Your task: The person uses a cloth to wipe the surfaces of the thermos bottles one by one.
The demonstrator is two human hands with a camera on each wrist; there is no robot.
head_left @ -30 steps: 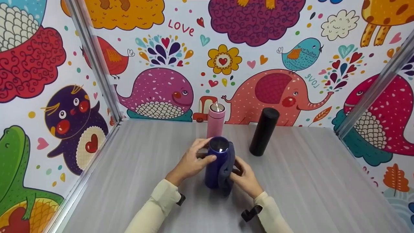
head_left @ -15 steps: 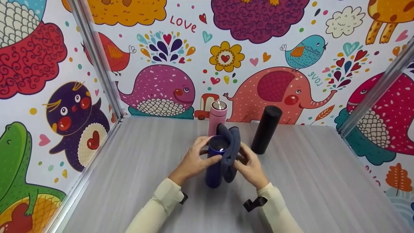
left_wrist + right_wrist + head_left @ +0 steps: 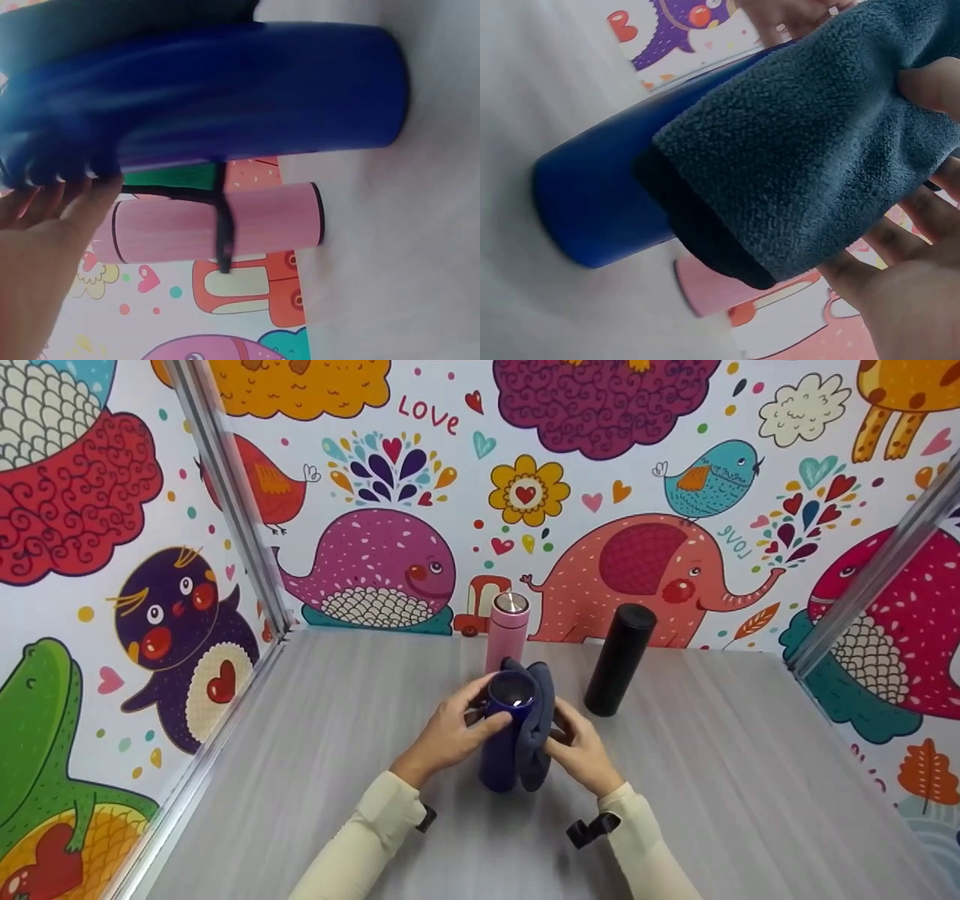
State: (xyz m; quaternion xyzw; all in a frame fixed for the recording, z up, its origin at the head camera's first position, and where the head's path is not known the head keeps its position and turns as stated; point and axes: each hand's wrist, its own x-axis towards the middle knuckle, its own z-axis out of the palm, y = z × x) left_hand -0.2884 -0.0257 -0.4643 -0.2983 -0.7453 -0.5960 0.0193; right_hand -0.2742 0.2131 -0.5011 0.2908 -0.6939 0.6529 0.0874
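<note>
A dark blue thermos bottle (image 3: 497,761) with a dark top stands on the table in front of me. My left hand (image 3: 451,729) grips it near the top, thumb in front and fingers around the left side. My right hand (image 3: 585,746) holds a folded grey-blue towel (image 3: 535,739) along the bottle's right side. In the right wrist view the fuzzy towel (image 3: 795,142) with its dark edge covers much of the bottle (image 3: 604,195), pinched between thumb and fingers. The left wrist view shows the bottle's smooth lower body (image 3: 285,90).
Just behind the blue bottle is a pink thermos bottle (image 3: 505,643) with a shiny metal lid, partly hidden. Farther right stands a black bottle (image 3: 621,660). Printed cartoon panels (image 3: 390,562) wall off the grey table (image 3: 337,690) at the back and sides.
My right hand slides the towel up along the bottle to above its rim, then slightly back down. The left hand keeps its grip, and the view has tilted a little.
</note>
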